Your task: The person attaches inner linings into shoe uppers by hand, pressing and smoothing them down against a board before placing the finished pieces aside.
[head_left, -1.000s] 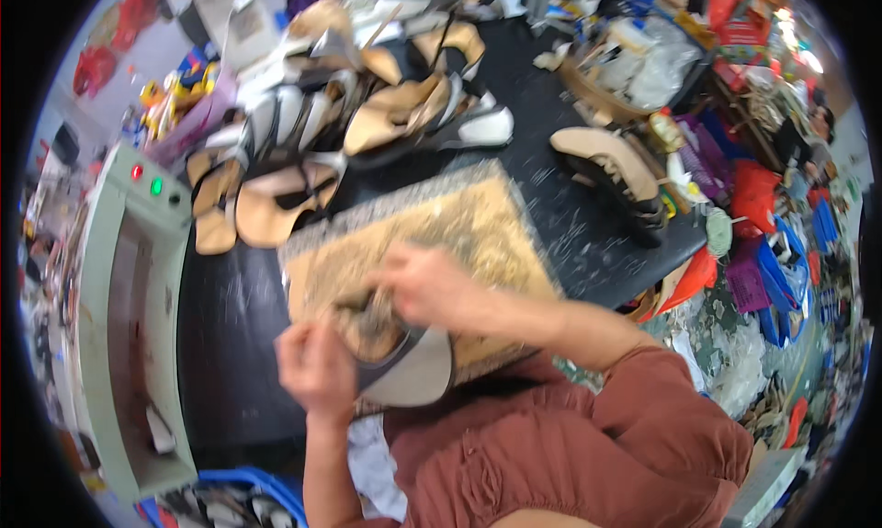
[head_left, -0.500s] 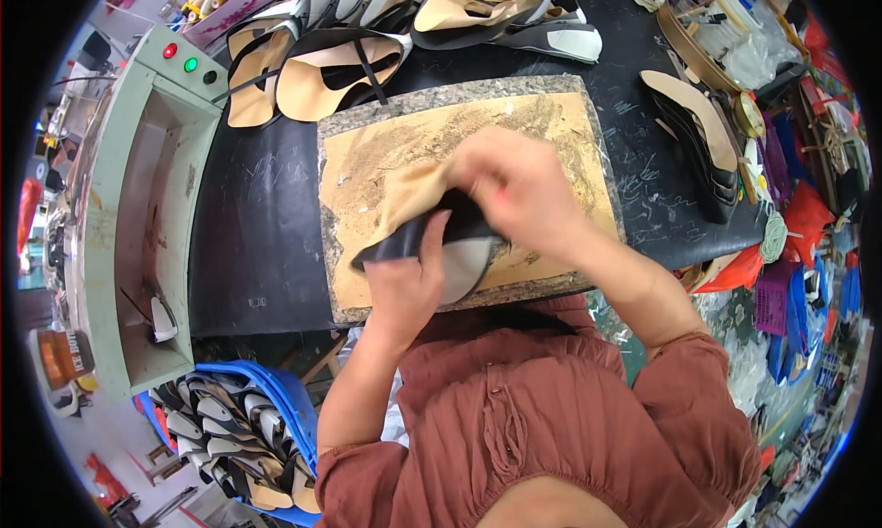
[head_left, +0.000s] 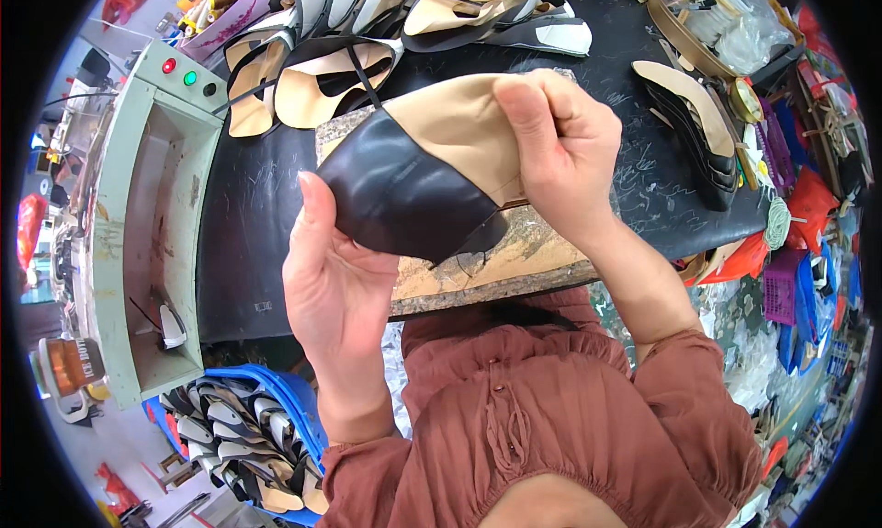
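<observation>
Raised above the work slab is a shoe upper [head_left: 404, 193], glossy black at its lower left and tan lining at its upper right. My right hand [head_left: 565, 151] pinches the tan end between thumb and curled fingers. At the black end, my left hand [head_left: 340, 261] grips with the thumb on top and the fingers hidden beneath. Under the upper lies a speckled stone slab [head_left: 459, 300] with a worn, tan sheet [head_left: 542, 252] on it; the upper covers much of both.
Several black, white and tan uppers [head_left: 317, 91] are heaped along the far side of the black table [head_left: 248, 252]. Stacked black pieces [head_left: 694, 128] lie at right. A green metal box [head_left: 124, 243] stands at left, above a blue basket [head_left: 294, 399] full of uppers.
Both hands have lifted the upper from the slab and spread it. Its black outside and tan lining now face up. My left hand has moved left, my right hand up and right.
</observation>
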The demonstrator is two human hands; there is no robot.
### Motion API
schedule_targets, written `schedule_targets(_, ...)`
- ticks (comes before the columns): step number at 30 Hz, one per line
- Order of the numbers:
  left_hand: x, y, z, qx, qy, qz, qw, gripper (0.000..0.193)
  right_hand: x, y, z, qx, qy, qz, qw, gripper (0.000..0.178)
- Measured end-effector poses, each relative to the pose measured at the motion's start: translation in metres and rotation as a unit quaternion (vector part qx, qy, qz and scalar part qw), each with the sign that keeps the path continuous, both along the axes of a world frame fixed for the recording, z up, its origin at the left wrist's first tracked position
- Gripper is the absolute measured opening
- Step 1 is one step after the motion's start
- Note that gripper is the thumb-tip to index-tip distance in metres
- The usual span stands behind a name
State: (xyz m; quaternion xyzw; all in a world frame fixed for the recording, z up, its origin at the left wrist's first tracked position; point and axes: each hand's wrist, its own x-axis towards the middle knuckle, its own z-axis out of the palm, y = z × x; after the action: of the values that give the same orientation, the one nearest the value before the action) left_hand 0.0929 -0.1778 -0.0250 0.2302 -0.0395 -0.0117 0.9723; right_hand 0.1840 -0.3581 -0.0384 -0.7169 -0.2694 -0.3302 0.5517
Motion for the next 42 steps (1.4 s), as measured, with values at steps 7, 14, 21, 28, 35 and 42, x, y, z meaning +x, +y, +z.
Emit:
schedule_targets(7, 0.001, 0.012, -0.014, -0.010, -0.036, -0.028, 0.999, 0.042, 0.003, 0.003, 0.008, 0.252, 0.352, 0.252, 0.865, 0.029)
schedule_targets(14, 0.001, -0.035, -0.027, 0.303, -0.007, 0.090, 0.949, 0.042, 0.015, 0.025, 0.005, 0.237, 0.232, 0.152, 0.931, 0.026)
schedule_targets(21, 0.018, -0.018, -0.014, 0.186, 0.001, 0.101, 0.977, 0.044, 0.032, -0.003, 0.008, 0.027, 0.337, 0.322, 0.884, 0.029)
schedule_targets(28, 0.013, -0.021, -0.045, 0.020, -0.005, 0.039, 0.999, 0.046, 0.021, -0.019, 0.016, -0.008, 0.356, 0.381, 0.853, 0.016)
schedule_targets(35, -0.019, -0.016, -0.057, 0.467, 0.105, -0.226, 0.849, 0.037, 0.021, -0.029, 0.028, -0.413, -0.115, 0.161, 0.889, 0.012)
schedule_targets(42, 0.055, 0.014, 0.033, 0.757, -0.175, -0.165, 0.608, 0.091, -0.011, -0.026, 0.023, -0.490, 0.115, 0.338, 0.795, 0.010)
